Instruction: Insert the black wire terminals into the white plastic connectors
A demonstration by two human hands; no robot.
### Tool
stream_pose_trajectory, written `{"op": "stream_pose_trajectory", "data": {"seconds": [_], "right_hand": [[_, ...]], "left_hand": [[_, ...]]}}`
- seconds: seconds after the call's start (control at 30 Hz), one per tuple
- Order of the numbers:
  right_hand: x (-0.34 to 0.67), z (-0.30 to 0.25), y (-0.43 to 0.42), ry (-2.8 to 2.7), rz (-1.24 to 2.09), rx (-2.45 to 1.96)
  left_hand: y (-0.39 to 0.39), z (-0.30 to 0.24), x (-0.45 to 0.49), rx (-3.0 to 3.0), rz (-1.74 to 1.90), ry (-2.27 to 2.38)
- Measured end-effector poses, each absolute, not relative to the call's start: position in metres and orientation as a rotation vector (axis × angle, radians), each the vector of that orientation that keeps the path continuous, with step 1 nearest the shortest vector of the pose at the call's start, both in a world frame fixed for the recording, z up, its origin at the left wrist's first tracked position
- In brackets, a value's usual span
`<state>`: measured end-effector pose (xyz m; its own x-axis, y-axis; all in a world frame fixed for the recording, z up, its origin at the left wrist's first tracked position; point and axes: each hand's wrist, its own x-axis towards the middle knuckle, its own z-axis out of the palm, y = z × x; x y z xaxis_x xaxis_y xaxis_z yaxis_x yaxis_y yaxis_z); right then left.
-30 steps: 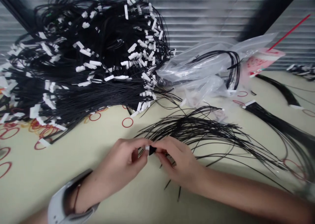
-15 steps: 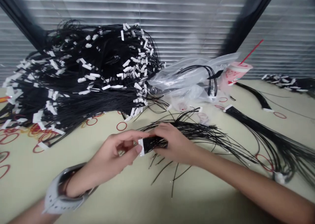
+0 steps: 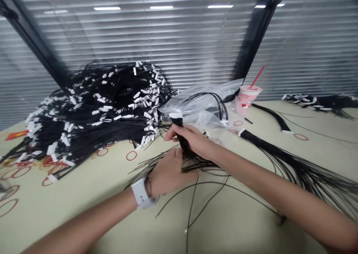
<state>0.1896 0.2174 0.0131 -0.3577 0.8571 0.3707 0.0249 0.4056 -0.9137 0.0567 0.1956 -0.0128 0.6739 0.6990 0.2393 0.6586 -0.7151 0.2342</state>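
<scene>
My right hand (image 3: 191,139) grips a thin bundle of black wires (image 3: 181,136) just below its white connector (image 3: 175,116), which stands up above my fingers. The bundle runs down towards my left hand (image 3: 170,171), which lies low over a spread of loose black wires (image 3: 151,164). Its fingers point right across them, and a white wristband (image 3: 141,193) sits on that wrist. Whether those fingers grip any wires, I cannot tell. Beyond my hands lies a large heap of black wires with white connectors (image 3: 112,105).
A clear plastic bag (image 3: 179,108) with black wires lies behind my hands, beside a pink cup with a red straw (image 3: 246,98). More black wire bundles (image 3: 282,158) lie at right. Red rubber bands (image 3: 131,156) are scattered on the pale table (image 3: 223,224), with window blinds (image 3: 167,34) behind.
The view has tilted up. The bundle now stands upright in my right hand, connector on top, and my left hand has left the connector and dropped lower over the loose wires.
</scene>
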Motion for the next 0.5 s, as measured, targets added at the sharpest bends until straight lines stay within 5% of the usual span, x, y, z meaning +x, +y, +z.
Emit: {"op": "stream_pose_trajectory", "data": {"seconds": [0.5], "right_hand": [[0.227,0.124,0.215,-1.784,-0.064,-1.071]], "left_hand": [[0.227,-0.010,0.019,2.967,0.240,1.110]]}}
